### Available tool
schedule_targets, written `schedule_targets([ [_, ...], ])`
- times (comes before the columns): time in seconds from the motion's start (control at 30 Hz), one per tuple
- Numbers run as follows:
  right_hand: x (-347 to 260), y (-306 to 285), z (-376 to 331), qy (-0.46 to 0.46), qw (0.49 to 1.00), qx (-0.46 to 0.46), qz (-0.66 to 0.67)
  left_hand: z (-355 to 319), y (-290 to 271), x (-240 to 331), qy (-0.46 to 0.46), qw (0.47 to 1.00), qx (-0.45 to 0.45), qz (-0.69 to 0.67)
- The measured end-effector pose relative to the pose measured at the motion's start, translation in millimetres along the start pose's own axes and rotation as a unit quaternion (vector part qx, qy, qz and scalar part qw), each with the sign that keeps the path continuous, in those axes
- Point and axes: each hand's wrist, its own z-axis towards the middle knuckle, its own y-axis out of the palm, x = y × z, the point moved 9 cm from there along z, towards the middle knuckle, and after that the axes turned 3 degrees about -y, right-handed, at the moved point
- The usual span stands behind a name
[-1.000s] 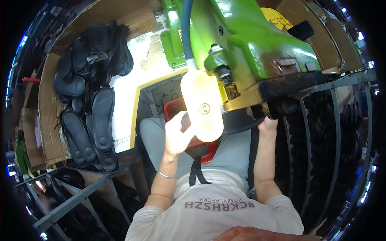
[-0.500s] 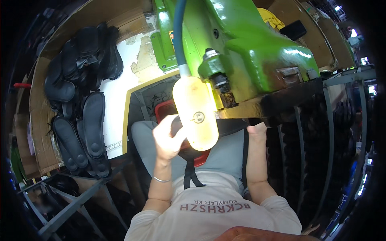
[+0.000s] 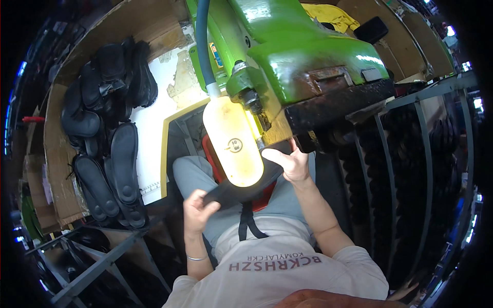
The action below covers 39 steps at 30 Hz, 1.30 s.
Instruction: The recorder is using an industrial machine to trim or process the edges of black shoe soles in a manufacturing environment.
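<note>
Both my hands hold a long black shoe sole [image 3: 224,196] across my lap, under the pale lit lamp [image 3: 232,146]. My left hand [image 3: 197,211] pinches its lower left end, thumb on top. At the other end my right hand [image 3: 292,163] grips it, just beneath the front head of the green machine [image 3: 308,66]. The lamp hides the middle of the sole, and the machine head covers some of the right fingertips.
Several black shoe soles [image 3: 125,159] are piled in a cardboard box [image 3: 59,164] at left, by a white tabletop [image 3: 150,131]. A red container [image 3: 214,156] shows below the lamp. Metal racks [image 3: 387,174] stand at right; a yellow cloth [image 3: 334,18] lies behind.
My right hand has moved up and left from beside the machine onto the sole. My left hand has moved down and left. The machine and lamp appear shifted left in the view.
</note>
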Motion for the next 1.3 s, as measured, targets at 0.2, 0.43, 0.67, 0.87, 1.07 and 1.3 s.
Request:
schedule_targets([
  [0.2, 10, -2, -4, 0.050, 0.998, 0.004, 0.024, 48, 108, 37, 0.100, 0.988, -0.040, 0.113],
  [0.43, 62, -39, -135, 0.201, 0.974, -0.071, -0.073, 76, 130, 38, 0.241, 0.947, 0.080, 0.196],
  [0.67, 23, -121, -163, 0.204, 0.973, 0.100, 0.047, 60, 117, 42, 0.230, 0.949, 0.125, 0.176],
  [0.87, -22, -148, -83, 0.169, 0.976, 0.133, 0.016, 61, 109, 27, 0.199, 0.976, 0.080, 0.018],
  [1.07, 46, -143, -105, 0.226, 0.973, 0.034, 0.026, 65, 113, 25, 0.222, 0.968, 0.109, -0.034],
  [1.3, 85, -70, -166, 0.289, 0.931, 0.051, 0.219, 74, 145, 77, 0.261, 0.954, 0.063, 0.133],
])
